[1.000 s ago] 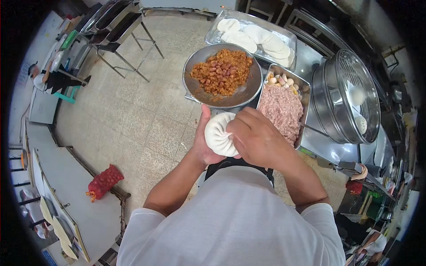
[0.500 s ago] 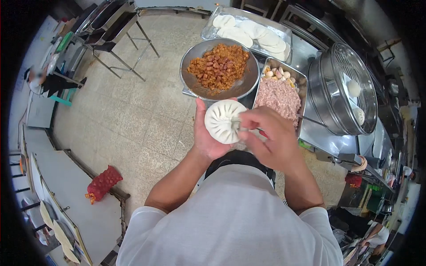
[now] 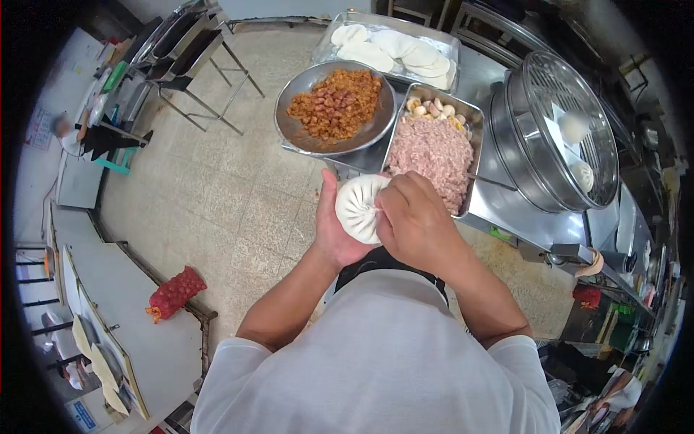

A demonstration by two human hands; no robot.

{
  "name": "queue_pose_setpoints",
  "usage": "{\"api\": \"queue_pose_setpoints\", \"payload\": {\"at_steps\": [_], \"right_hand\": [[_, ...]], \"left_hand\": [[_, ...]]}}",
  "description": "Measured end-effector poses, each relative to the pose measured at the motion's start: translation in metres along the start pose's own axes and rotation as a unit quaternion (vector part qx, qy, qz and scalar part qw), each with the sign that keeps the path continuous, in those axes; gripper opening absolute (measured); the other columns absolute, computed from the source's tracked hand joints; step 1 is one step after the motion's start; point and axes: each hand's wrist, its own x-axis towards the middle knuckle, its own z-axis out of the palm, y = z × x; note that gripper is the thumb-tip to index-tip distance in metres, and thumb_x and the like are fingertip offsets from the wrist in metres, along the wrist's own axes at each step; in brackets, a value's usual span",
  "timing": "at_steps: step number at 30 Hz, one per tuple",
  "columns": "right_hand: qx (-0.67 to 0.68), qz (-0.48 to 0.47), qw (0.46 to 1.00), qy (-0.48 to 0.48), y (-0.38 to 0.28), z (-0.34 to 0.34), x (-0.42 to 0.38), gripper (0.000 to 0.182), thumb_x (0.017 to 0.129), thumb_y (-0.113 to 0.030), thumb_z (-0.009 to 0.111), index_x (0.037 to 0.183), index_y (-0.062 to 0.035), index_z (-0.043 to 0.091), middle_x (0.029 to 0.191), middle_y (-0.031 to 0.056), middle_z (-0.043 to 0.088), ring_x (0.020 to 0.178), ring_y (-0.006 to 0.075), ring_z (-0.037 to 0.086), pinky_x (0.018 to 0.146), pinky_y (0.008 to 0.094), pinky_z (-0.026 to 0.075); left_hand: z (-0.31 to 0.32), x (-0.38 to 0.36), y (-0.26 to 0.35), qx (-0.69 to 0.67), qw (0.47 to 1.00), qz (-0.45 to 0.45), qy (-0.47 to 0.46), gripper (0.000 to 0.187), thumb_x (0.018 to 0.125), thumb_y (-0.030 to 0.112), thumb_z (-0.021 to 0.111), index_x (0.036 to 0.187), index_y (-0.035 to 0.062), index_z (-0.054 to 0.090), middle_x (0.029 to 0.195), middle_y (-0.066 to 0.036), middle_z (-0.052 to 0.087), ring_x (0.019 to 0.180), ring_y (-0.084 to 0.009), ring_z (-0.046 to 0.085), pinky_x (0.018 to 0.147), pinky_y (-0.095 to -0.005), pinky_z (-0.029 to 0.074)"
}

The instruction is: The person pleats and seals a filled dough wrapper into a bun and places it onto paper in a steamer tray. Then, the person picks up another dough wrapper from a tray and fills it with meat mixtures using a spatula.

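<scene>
A round white pleated bun (image 3: 356, 210) rests in the palm of my left hand (image 3: 334, 235), thumb upright at its side and the other fingers hidden beneath it. My right hand (image 3: 416, 224) pinches the gathered centre of the pleats with thumb and curled fingers. Just beyond my hands stand a metal bowl (image 3: 285, 130) of orange-brown diced filling (image 3: 338, 105) and a rectangular metal pan (image 3: 477, 124). Pale pink minced meat (image 3: 430, 155) fills most of that pan, with egg-like pieces (image 3: 435, 108) at its far end.
Flat dough rounds (image 3: 369, 56) lie on a metal tray (image 3: 323, 54) at the back. To the right, a stacked steamer (image 3: 506, 148) holds another pleated bun (image 3: 582, 176) and a round white piece (image 3: 575, 126). A red mesh sack (image 3: 176, 293) lies left. Another person (image 3: 94, 137) is at far left.
My right fingers have closed in on the bun's centre, where they were looser before. The view has shifted slightly, so bowl, pan and tray appear further left.
</scene>
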Motion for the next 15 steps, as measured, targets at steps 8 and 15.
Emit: {"api": "queue_pose_setpoints", "payload": {"at_steps": [8, 15], "right_hand": [[-0.002, -0.058, 0.997, -0.042, 0.001, -0.035, -0.027, 0.015, 0.073, -0.011, 0.062, 0.085, -0.0018, 0.058, 0.09, 0.0135, 0.055, 0.09, 0.0306, 0.053, 0.081, 0.0421, 0.044], [0.019, -0.096, 0.99, -0.099, 0.005, -0.03, -0.027, 0.018, 0.076, -0.015, 0.06, 0.09, -0.0037, 0.06, 0.091, 0.0114, 0.053, 0.091, 0.0294, 0.052, 0.082, 0.0406, 0.044]], "left_hand": [[0.01, -0.002, -0.031, -0.002, 0.999, -0.02, 0.031, 0.09, 0.089, 0.079, 0.029, 0.137, 0.0056, 0.05, 0.136, -0.015, 0.055, 0.128, -0.0314, 0.052, 0.109, -0.05, 0.039], [0.013, -0.007, -0.031, 0.019, 0.999, -0.048, 0.016, 0.087, 0.09, 0.078, 0.028, 0.137, 0.0083, 0.049, 0.135, -0.014, 0.055, 0.127, -0.031, 0.053, 0.108, -0.0486, 0.041]]}}
